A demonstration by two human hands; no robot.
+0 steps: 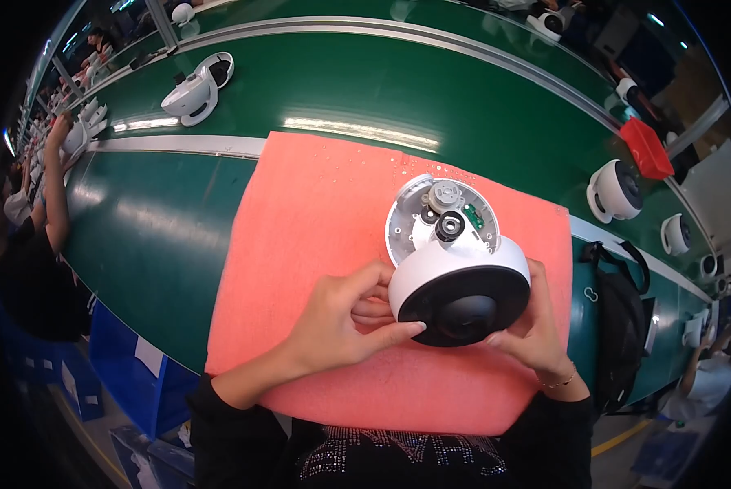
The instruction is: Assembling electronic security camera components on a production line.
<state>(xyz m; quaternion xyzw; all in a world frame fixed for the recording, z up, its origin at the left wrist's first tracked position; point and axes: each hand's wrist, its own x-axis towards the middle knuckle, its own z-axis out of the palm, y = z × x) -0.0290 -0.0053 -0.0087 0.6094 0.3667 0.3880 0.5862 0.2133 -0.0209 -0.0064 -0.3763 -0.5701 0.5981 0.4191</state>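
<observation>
Between my two hands is a white security camera [408, 287] with a black front and a dark round lens dome, its face tilted toward me. My left hand [333, 318] grips its left side, thumb on the lower edge of the black front. On the opposite side my right hand [535, 322] holds it, the thumb near the bottom rim. Behind the head, the round open base [396, 232] shows a silver motor [445, 196], a green circuit board and a black joint piece. The fingers behind the housing are partly hidden.
A pink foam mat [300, 220] lies under the work, with small screws scattered along its far part. Another white camera assembly [190, 94] stands on the green belt at far left. More cameras [614, 191] and a red bin [646, 149] are at right, beside a black bag [622, 326]. A co-worker's arm [54, 179] reaches in at left.
</observation>
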